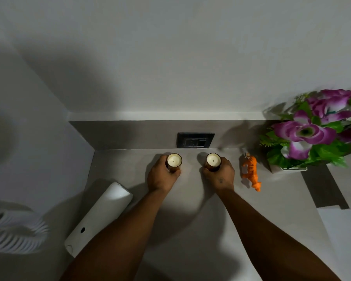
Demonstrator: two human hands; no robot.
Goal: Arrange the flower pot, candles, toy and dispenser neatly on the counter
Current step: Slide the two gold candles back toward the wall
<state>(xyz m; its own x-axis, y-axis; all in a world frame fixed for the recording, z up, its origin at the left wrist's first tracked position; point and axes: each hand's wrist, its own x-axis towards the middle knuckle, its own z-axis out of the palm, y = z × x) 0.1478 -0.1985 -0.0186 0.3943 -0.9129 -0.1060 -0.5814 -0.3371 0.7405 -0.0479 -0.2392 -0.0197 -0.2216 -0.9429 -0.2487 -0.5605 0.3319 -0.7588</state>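
Two candles in dark amber jars stand upright near the back of the grey counter point(190, 209). My left hand point(160, 175) grips the left candle point(174, 160). Around the right candle point(213, 160) my right hand point(219, 175) is closed. An orange toy tiger point(251, 171) stands just right of my right hand. Further right is the flower pot point(292, 169), white, with purple flowers point(308, 132) and green leaves. The white dispenser point(98, 218) lies on its side at the front left of the counter.
A black wall socket point(195, 140) sits on the backsplash behind the candles. A white ribbed object point(14, 232) is at the far left, off the counter. The wall closes the counter on the left; a dark strip point(322, 185) crosses the counter at right.
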